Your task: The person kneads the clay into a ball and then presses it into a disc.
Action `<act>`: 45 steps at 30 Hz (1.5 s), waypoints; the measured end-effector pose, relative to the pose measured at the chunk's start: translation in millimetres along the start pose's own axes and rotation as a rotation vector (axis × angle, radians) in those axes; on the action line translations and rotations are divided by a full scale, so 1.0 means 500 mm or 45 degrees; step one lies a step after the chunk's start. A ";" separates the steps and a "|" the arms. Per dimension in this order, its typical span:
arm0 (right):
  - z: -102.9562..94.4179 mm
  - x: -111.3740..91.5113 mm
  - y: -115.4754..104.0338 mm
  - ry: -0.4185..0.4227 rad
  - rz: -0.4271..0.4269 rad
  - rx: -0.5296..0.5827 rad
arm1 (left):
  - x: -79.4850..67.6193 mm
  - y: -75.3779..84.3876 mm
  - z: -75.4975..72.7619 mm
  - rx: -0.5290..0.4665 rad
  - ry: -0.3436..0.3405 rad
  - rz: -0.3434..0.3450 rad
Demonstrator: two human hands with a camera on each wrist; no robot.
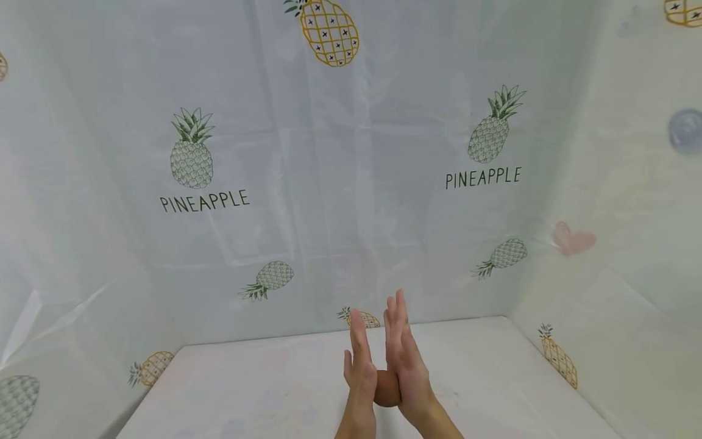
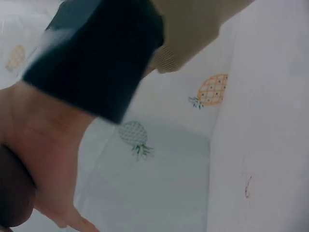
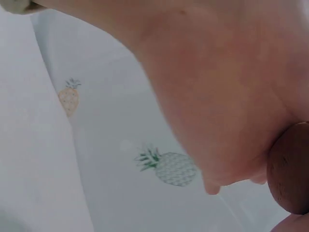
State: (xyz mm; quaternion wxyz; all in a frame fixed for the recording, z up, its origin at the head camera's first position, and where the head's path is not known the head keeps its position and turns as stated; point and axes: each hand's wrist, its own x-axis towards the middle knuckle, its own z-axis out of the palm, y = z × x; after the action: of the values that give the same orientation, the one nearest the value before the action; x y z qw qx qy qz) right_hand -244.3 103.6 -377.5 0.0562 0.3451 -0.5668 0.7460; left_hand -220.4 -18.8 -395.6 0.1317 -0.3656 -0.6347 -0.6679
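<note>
A round brown ball (image 1: 387,390) sits between the palms in the head view. My left hand (image 1: 359,372) presses it from the left and my right hand (image 1: 408,366) from the right. Fingers on both hands point up and away, fairly straight, with a gap between the two hands above the ball. At the lower left of the left wrist view, part of the dark ball (image 2: 14,188) shows against a palm. The right wrist view has the ball (image 3: 292,169) at its right edge, with small marks on its surface. Its material is unclear.
Beneath the hands spreads a white tabletop (image 1: 263,390). A pale sheet (image 1: 351,213) printed with pineapples hangs behind it, and similar sheets rise at both sides. A dark cuff (image 2: 101,53) and a beige sleeve (image 2: 193,34) show in the left wrist view.
</note>
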 end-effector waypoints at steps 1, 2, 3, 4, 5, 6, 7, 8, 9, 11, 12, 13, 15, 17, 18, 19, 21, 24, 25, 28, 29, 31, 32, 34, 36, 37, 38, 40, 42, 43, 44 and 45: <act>0.003 0.000 0.006 -0.019 0.030 0.010 | -0.001 0.005 -0.004 -0.011 0.014 -0.034; 0.007 0.000 0.012 -0.042 0.065 0.021 | -0.002 0.010 -0.009 -0.026 0.034 -0.076; 0.013 -0.001 0.018 -0.066 0.103 0.031 | -0.002 0.015 -0.014 -0.032 0.055 -0.114; 0.019 -0.002 0.022 -0.094 0.140 0.041 | -0.001 0.019 -0.020 -0.021 0.081 -0.140; 0.026 -0.003 0.026 -0.123 0.173 0.049 | -0.001 0.022 -0.026 -0.020 0.109 -0.165; 0.033 -0.004 0.028 -0.152 0.201 0.057 | 0.001 0.024 -0.033 -0.013 0.140 -0.177; 0.040 -0.005 0.029 -0.179 0.221 0.062 | 0.003 0.026 -0.039 -0.005 0.171 -0.182; 0.046 -0.006 0.029 -0.204 0.235 0.071 | 0.007 0.026 -0.045 0.002 0.192 -0.167; 0.051 -0.006 0.028 -0.227 0.241 0.078 | 0.010 0.025 -0.051 0.015 0.209 -0.147; 0.059 -0.008 0.021 -0.255 0.240 0.078 | 0.015 0.020 -0.061 0.013 0.227 -0.116; 0.061 -0.009 0.017 -0.263 0.230 0.074 | 0.017 0.017 -0.065 0.019 0.232 -0.100; 0.063 -0.010 0.012 -0.267 0.223 0.068 | 0.019 0.014 -0.068 0.026 0.230 -0.091; 0.065 -0.012 0.001 -0.270 0.213 0.054 | 0.020 0.006 -0.072 0.050 0.239 -0.096; 0.067 -0.013 -0.010 -0.270 0.194 0.045 | 0.021 -0.001 -0.076 0.073 0.252 -0.107; 0.067 -0.013 -0.015 -0.270 0.176 0.045 | 0.021 -0.005 -0.078 0.084 0.263 -0.113; 0.067 -0.014 -0.020 -0.263 0.160 0.042 | 0.021 -0.008 -0.079 0.095 0.268 -0.120; 0.067 -0.014 -0.027 -0.252 0.106 0.053 | 0.021 -0.012 -0.078 0.109 0.269 -0.135; 0.062 -0.014 -0.031 -0.235 0.012 0.076 | 0.019 -0.016 -0.070 0.131 0.234 -0.157; 0.059 -0.015 -0.032 -0.224 -0.014 0.080 | 0.018 -0.016 -0.066 0.137 0.218 -0.161; 0.047 -0.015 -0.036 -0.201 -0.085 0.085 | 0.013 -0.018 -0.050 0.136 0.161 -0.181; 0.043 -0.015 -0.037 -0.184 -0.101 0.074 | 0.011 -0.019 -0.044 0.133 0.149 -0.187; 0.037 -0.015 -0.042 -0.154 -0.131 0.043 | 0.007 -0.021 -0.033 0.108 0.122 -0.181; 0.034 -0.015 -0.044 -0.134 -0.143 0.021 | 0.006 -0.023 -0.028 0.093 0.108 -0.179; 0.027 -0.015 -0.045 -0.086 -0.155 -0.021 | 0.003 -0.024 -0.017 0.058 0.084 -0.161; 0.019 -0.013 -0.044 -0.025 -0.164 -0.066 | 0.000 -0.023 -0.008 0.005 0.044 -0.140; 0.014 -0.012 -0.043 0.011 -0.168 -0.087 | -0.001 -0.023 -0.003 -0.017 0.023 -0.127; 0.009 -0.011 -0.041 0.051 -0.169 -0.108 | -0.001 -0.022 0.001 -0.044 -0.001 -0.121; 0.000 -0.010 -0.037 0.125 -0.167 -0.143 | 0.001 -0.019 0.009 -0.081 -0.046 -0.099; -0.007 -0.008 -0.033 0.178 -0.164 -0.152 | 0.003 -0.016 0.015 -0.097 -0.078 -0.066; -0.010 -0.007 -0.031 0.197 -0.163 -0.151 | 0.005 -0.016 0.018 -0.085 -0.080 -0.046; -0.012 -0.006 -0.030 0.212 -0.159 -0.141 | 0.006 -0.016 0.019 -0.063 -0.078 -0.014; -0.013 -0.004 -0.029 0.227 -0.153 -0.125 | 0.006 -0.016 0.021 -0.036 -0.073 0.024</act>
State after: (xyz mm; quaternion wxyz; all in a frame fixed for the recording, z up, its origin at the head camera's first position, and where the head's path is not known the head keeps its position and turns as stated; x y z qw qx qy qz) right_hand -238.7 115.1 -368.0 0.1677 0.3076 -0.5736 0.7404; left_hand -224.5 -6.9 -400.2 0.1147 -0.3924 -0.6251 -0.6649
